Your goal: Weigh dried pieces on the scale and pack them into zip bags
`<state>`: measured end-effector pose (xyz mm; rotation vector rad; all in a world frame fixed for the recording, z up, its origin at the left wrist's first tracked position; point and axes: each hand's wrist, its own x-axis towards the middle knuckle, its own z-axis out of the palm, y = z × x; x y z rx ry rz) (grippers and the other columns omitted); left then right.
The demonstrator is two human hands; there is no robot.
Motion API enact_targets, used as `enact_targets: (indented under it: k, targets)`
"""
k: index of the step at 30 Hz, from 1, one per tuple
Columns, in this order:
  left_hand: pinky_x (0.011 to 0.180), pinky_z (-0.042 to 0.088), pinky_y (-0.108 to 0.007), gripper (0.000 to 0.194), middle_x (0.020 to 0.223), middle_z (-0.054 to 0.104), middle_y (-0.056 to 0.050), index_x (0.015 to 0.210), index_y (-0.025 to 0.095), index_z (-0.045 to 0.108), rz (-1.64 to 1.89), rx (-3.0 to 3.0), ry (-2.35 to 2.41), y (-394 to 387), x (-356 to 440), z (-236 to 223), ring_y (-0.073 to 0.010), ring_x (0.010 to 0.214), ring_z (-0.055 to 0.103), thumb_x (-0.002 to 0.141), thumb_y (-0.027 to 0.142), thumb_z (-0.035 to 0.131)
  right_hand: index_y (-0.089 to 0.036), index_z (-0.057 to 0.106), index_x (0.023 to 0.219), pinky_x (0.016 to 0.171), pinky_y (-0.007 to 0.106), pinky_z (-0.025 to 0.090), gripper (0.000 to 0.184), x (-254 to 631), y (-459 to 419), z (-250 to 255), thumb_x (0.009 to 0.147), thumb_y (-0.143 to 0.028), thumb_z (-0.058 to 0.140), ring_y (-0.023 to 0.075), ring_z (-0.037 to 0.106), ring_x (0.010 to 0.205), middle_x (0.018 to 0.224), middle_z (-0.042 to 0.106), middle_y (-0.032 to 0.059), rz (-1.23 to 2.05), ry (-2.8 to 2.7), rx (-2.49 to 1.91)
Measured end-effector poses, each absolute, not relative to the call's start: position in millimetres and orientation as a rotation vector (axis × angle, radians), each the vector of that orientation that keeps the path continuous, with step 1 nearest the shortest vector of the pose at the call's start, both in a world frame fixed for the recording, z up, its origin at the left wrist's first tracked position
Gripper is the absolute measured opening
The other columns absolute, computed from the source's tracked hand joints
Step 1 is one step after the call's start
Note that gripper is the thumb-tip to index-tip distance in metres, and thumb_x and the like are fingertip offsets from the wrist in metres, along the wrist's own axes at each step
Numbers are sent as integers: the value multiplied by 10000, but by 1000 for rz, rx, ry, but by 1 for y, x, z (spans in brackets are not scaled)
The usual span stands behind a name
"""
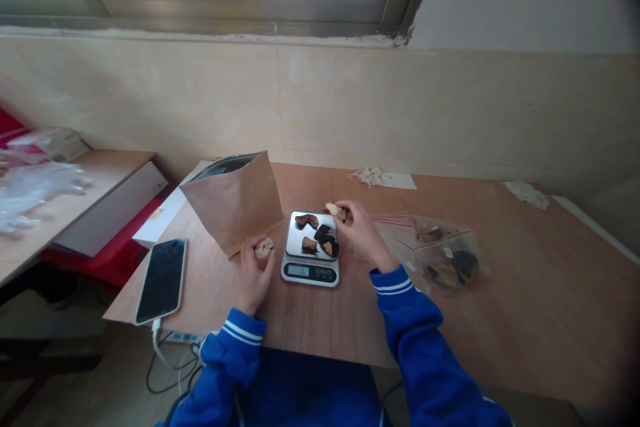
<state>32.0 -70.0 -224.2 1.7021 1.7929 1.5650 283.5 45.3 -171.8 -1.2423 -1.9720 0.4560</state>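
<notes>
Head view
Right hand (359,227): fingers pinched together on a pale piece (333,209), held just above the far right corner of the scale (311,248).
Piece to scale: the platform lies to the left of and toward the person from the held piece; four dark pieces (317,235) already lie on it.
Left hand (254,271): resting on the table (500,293), curled closed around a second pale piece (263,248), just left of the scale.
Nearer hand: the right, at the platform's edge.
Surroundings: paper bag (235,200) behind the left hand; plastic bag (440,250) right of the right hand; phone (162,278) far left.
</notes>
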Motion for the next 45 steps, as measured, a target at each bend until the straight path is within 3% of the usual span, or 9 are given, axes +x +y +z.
enact_targets:
  k: [6, 11, 17, 32, 40, 45]
  targets:
    - [933, 486, -448, 346, 1102, 593, -109, 1158, 178, 512, 1564, 1570, 1892, -80, 26, -234, -249, 1046, 592, 870, 357, 579, -186, 606, 1096, 798, 288, 463, 262, 246, 34, -148, 844, -247, 639, 167, 595, 894, 1085, 645, 49, 843, -2217, -987]
    - [922, 495, -437, 313, 1091, 593, -112, 1138, 168, 513, 1549, 1641, 1880, -78, 29, -227, -242, 1040, 592, 881, 339, 564, -181, 605, 1111, 945, 367, 418, 270, 232, 39, -152, 846, -127, 612, 215, 563, 1059, 1140, 646, 76, 704, -2369, -901]
    - [922, 494, -428, 312, 1089, 588, -110, 1144, 166, 507, 1542, 1671, 1871, -79, 31, -226, -236, 1037, 589, 882, 325, 564, -196, 617, 1111, 955, 376, 402, 350, 231, 41, -158, 814, -22, 552, 220, 529, 1096, 1151, 646, 66, 668, -2461, -879]
    - [927, 487, -428, 299, 1088, 574, -107, 1146, 166, 497, 1545, 1725, 1873, -80, 31, -224, -233, 1044, 580, 886, 305, 553, -208, 643, 1056, 929, 350, 391, 395, 228, 37, -158, 771, 39, 527, 219, 520, 1076, 1162, 653, 41, 665, -2499, -883]
    - [936, 484, -429, 296, 1095, 576, -108, 1149, 176, 496, 1525, 1731, 1881, -80, 31, -224, -234, 1053, 582, 887, 301, 551, -238, 667, 1081, 948, 402, 372, 501, 230, 36, -159, 733, 70, 481, 233, 528, 1081, 1176, 663, 36, 640, -2526, -975]
    - [940, 481, -431, 306, 1100, 578, -108, 1157, 171, 496, 1507, 1716, 1897, -80, 30, -226, -236, 1057, 579, 891, 314, 548, -217, 669, 1074, 939, 410, 383, 419, 243, 31, -149, 826, 14, 423, 233, 533, 1070, 1165, 661, 52, 599, -2438, -995]
